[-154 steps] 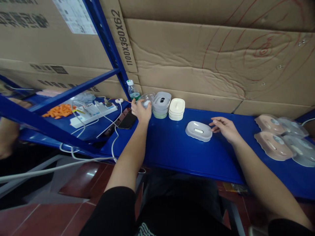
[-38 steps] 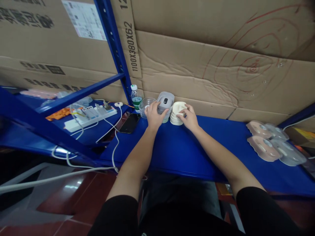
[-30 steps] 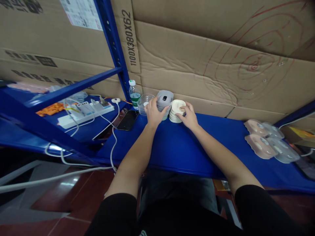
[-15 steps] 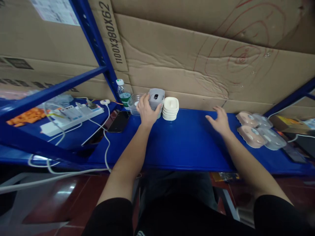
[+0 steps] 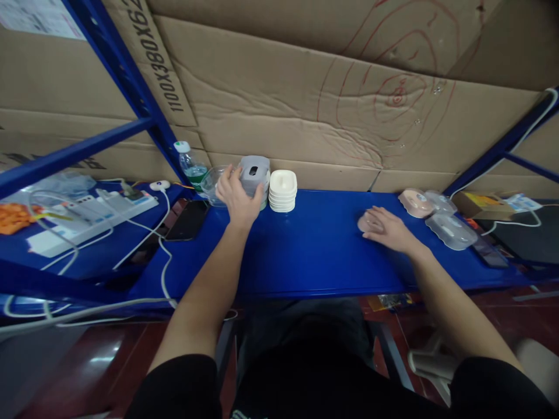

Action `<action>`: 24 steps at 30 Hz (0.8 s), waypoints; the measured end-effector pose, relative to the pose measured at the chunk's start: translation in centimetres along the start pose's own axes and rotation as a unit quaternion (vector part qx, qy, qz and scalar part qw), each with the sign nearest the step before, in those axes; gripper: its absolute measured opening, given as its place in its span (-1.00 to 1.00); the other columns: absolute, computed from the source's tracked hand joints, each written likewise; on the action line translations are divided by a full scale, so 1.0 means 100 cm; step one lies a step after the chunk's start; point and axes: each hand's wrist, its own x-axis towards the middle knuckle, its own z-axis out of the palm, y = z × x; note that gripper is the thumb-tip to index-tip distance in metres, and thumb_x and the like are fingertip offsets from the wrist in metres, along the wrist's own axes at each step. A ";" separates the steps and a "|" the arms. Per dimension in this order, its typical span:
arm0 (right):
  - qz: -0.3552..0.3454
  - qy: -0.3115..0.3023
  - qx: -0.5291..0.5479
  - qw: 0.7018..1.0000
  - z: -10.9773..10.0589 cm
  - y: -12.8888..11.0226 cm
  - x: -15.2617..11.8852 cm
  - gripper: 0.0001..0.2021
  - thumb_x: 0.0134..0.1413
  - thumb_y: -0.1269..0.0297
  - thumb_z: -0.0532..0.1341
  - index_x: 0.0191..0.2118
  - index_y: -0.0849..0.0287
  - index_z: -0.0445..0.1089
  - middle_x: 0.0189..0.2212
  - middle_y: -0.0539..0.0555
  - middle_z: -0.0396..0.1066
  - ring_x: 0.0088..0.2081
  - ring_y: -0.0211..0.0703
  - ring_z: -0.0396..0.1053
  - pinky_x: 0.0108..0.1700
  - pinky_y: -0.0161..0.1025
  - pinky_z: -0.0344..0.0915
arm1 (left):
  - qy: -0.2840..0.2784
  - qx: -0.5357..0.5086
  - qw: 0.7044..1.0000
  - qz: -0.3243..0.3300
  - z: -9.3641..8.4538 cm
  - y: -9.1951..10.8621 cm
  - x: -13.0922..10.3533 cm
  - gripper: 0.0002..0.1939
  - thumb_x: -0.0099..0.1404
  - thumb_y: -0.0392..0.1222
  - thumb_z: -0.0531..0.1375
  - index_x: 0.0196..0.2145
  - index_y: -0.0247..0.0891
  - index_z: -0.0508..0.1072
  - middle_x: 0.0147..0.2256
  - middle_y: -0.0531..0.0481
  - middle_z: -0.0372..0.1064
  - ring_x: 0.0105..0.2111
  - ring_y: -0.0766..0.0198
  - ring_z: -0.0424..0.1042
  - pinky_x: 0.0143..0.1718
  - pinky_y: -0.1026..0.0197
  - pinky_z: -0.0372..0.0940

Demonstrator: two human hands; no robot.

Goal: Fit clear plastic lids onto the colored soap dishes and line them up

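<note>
Blue shelf, grey container, pink container held

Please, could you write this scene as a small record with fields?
Left grip: touching the grey stack
Right grip: holding a pinkish container, partly hidden
Right of grey stack: cream stack
Left of grey stack: clear bowl, bottle, dark phone
Right side: another pinkish container, clear containers
Surface: blue tabletop
</note>
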 end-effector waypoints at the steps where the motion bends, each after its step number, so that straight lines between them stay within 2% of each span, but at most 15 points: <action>1: -0.025 -0.008 0.020 0.999 0.000 -0.013 0.007 -0.17 0.18 -0.24 0.28 0.46 0.02 0.18 0.47 0.28 0.13 0.47 0.43 0.05 0.37 0.43 0.09 | 0.002 0.000 1.000 0.006 -0.001 0.002 -0.001 -0.24 0.25 0.10 0.32 0.27 -0.37 0.32 0.32 -0.43 0.21 0.36 -0.23 0.15 0.37 -0.28 -0.02; 3: -0.038 -0.014 0.034 0.999 0.000 -0.037 0.023 -0.20 0.14 -0.29 0.31 0.43 -0.13 0.23 0.49 0.23 0.09 0.48 0.55 -0.01 0.33 0.61 0.00 | 0.002 -0.001 1.000 0.014 -0.002 0.006 -0.002 -0.25 0.26 0.13 0.30 0.28 -0.34 0.32 0.33 -0.42 0.21 0.36 -0.23 0.15 0.36 -0.28 -0.02; 4: -0.050 -0.030 0.049 0.997 0.001 -0.048 0.031 -0.19 0.13 -0.28 0.32 0.43 -0.16 0.23 0.48 0.24 0.12 0.46 0.57 0.03 0.32 0.61 0.04 | 0.003 -0.003 1.000 0.018 -0.002 0.008 -0.003 -0.26 0.27 0.14 0.29 0.28 -0.32 0.32 0.33 -0.41 0.21 0.36 -0.24 0.15 0.36 -0.29 -0.02; 8: -0.128 -0.072 0.105 0.984 0.008 -0.087 0.063 -0.08 0.09 -0.19 0.41 0.49 -0.05 0.14 0.45 0.31 0.17 0.44 0.52 0.11 0.34 0.42 0.17 | 0.012 -0.025 0.998 0.059 -0.001 0.016 -0.008 -0.30 0.30 0.20 0.25 0.26 -0.26 0.34 0.32 -0.37 0.24 0.34 -0.22 0.18 0.36 -0.28 0.00; 11: -0.188 -0.093 0.139 0.968 0.014 -0.112 0.082 -0.08 0.04 -0.09 0.47 0.47 -0.02 0.19 0.45 0.30 0.16 0.45 0.49 0.09 0.36 0.41 0.15 | 0.010 -0.052 0.991 0.125 0.001 0.024 -0.015 -0.34 0.33 0.20 0.23 0.24 -0.24 0.36 0.27 -0.35 0.30 0.30 -0.19 0.25 0.34 -0.24 0.05; 13: -0.206 -0.089 0.181 0.958 0.018 -0.124 0.089 -0.08 -0.01 -0.07 0.50 0.44 -0.01 0.24 0.42 0.29 0.23 0.43 0.43 0.15 0.36 0.38 0.17 | 0.008 -0.069 0.983 0.172 0.001 0.032 -0.020 -0.38 0.35 0.18 0.22 0.22 -0.25 0.36 0.23 -0.35 0.34 0.27 -0.18 0.28 0.31 -0.23 0.08; 16: -0.197 -0.026 0.267 0.943 0.023 -0.132 0.089 -0.19 0.02 -0.08 0.48 0.37 0.01 0.34 0.32 0.26 0.35 0.33 0.29 0.33 0.33 0.28 0.28 | -0.013 -0.093 0.972 0.214 0.001 0.043 -0.028 -0.43 0.38 0.15 0.22 0.20 -0.24 0.38 0.19 -0.33 0.40 0.24 -0.16 0.33 0.27 -0.20 0.15; 21: -0.140 0.135 0.371 0.908 0.027 -0.126 0.078 -0.43 0.11 -0.16 0.41 0.15 0.03 0.51 0.18 0.22 0.51 0.21 0.20 0.47 0.27 0.21 0.37 | -0.076 -0.120 0.953 0.266 -0.002 0.057 -0.034 -0.53 0.41 0.09 0.23 0.14 -0.22 0.44 0.12 -0.27 0.47 0.18 -0.09 0.41 0.20 -0.16 0.25; 22: -0.115 0.155 0.398 0.897 0.027 -0.125 0.076 -0.43 0.10 -0.20 0.40 0.11 0.04 0.52 0.11 0.21 0.56 0.14 0.18 0.52 0.21 0.18 0.43 | -0.087 -0.130 0.946 0.283 -0.002 0.060 -0.035 -0.57 0.43 0.06 0.21 0.13 -0.22 0.46 0.11 -0.26 0.48 0.16 -0.06 0.43 0.18 -0.15 0.28; 24: -0.051 0.178 0.462 0.868 0.027 -0.125 0.074 -0.40 0.10 -0.32 0.34 0.04 0.06 0.52 -0.11 0.18 0.64 -0.13 0.11 0.63 -0.08 0.06 0.58 | -0.115 -0.151 0.930 0.315 -0.002 0.065 -0.037 -0.62 0.46 0.00 0.18 0.14 -0.21 0.47 0.10 -0.23 0.50 0.13 -0.01 0.47 0.13 -0.12 0.34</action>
